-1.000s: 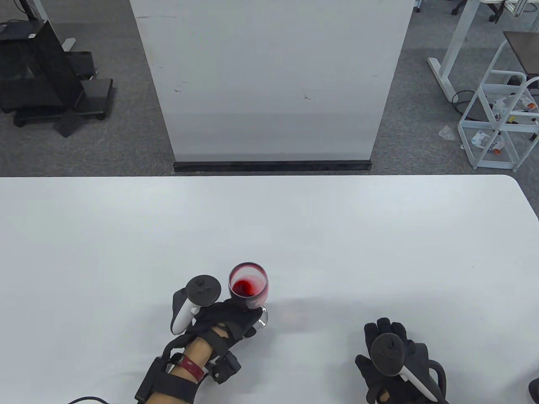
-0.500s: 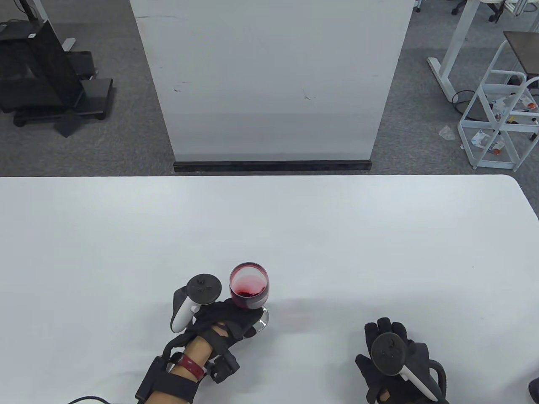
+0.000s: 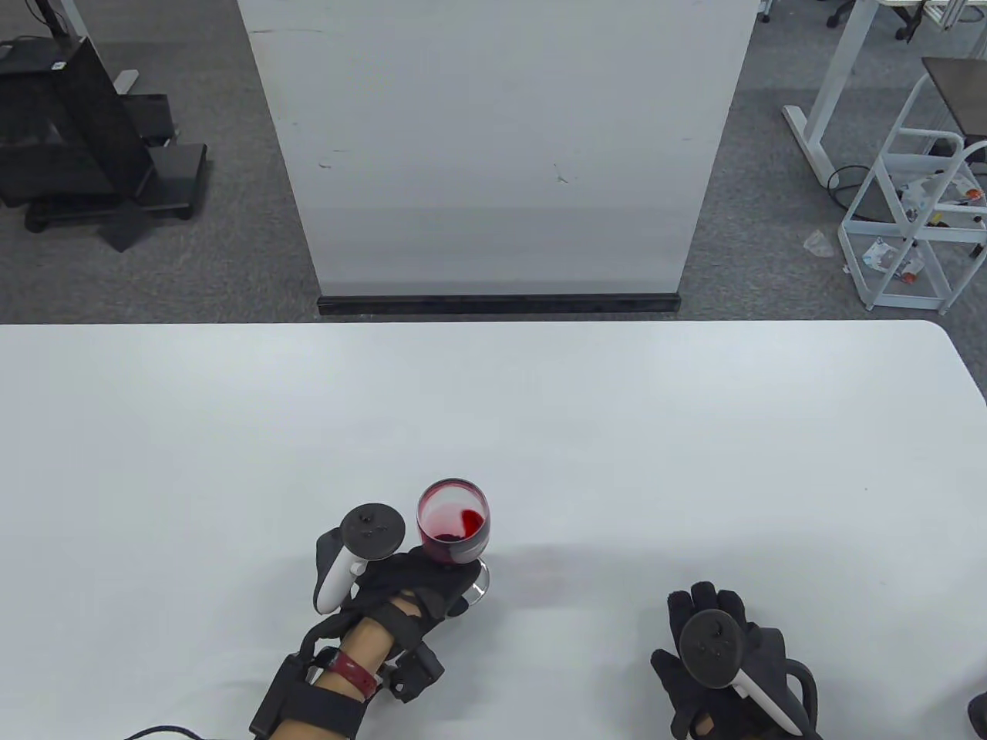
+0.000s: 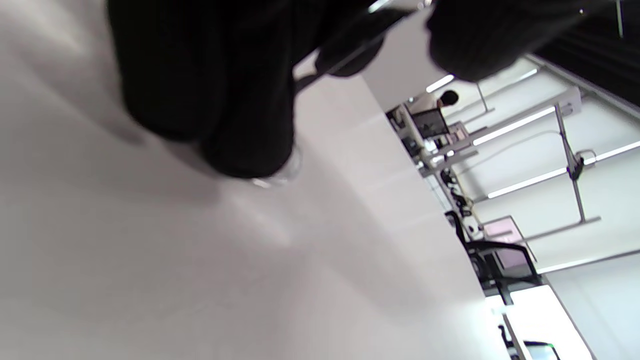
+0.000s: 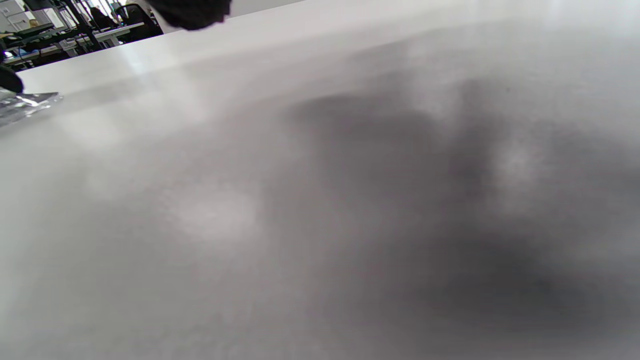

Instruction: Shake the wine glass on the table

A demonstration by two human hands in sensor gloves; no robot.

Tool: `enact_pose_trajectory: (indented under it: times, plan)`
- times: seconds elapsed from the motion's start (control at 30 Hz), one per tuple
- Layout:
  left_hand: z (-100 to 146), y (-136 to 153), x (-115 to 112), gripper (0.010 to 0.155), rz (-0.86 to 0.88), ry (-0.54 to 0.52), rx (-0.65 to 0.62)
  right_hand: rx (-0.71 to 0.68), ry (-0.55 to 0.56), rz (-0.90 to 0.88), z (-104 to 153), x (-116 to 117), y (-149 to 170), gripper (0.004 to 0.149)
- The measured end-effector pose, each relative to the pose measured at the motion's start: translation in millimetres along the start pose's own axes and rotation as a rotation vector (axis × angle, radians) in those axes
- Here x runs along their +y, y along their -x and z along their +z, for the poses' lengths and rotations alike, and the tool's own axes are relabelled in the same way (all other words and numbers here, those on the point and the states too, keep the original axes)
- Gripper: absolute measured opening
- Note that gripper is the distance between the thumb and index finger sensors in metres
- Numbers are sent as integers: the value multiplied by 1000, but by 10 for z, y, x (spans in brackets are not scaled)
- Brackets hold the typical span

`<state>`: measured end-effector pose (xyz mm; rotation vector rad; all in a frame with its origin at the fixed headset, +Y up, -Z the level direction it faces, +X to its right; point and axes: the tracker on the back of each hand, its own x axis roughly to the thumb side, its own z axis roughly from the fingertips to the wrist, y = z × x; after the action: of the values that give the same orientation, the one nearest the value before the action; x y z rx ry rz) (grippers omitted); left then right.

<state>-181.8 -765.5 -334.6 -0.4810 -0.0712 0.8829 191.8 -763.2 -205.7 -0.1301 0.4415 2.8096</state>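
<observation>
While left hand (image 3: 412, 590) grips the clear round-bowled wine glass (image 3: 453, 532), red liquid inside, right hand (image 3: 721, 663) spread flat.

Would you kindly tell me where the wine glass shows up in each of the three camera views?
Table view: wine glass, bottom centre-left, stem held by the left hand.
Left wrist view: only a blurred edge of its base below the gloved fingers, upper left.
Right wrist view: a sliver of the base at the left edge.
Shared landmark: the white table.
</observation>
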Motion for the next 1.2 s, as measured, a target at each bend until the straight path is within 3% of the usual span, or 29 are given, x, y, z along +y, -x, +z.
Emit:
enact_pose_trajectory:
  times: [0.13,0.23,0.37,0.47,0.6,0.73,0.83,0.97,1.07,1.1,1.2]
  plan:
    - [-15,-9,-14,63,-20,124,-21,-1,1,-3,-3,-1,1,75]
    - [-6,-2,-4,63,8,23,4,0,-1,0,-2,0,-1,75]
    - [-20,-11,-12,63,-21,143,-21,-1,2,-4,-1,-4,0,75]
    - [0,4,-1,63,8,20,5,1,-1,-2,1,-2,0,75]
    - [-17,-8,-22,63,-27,142,-37,-2,2,-5,-1,-4,2,75]
    - [5,-10,-16,63,1,17,-2,-2,-3,1,2,-1,-3,75]
    - [-19,-11,-27,64,-24,144,-36,-3,-1,-1,1,-3,-1,75]
    - [-3,-6,-8,63,-6,16,-4,-2,-3,1,3,-2,-3,75]
    - [-19,-11,-19,63,-30,143,-40,-3,-1,-1,0,-3,0,75]
    - [-17,-3,-12,64,-18,142,-30,-2,-2,-2,-1,-2,0,75]
    - [-3,-1,7,63,-19,14,-4,-1,-4,2,2,-2,-4,75]
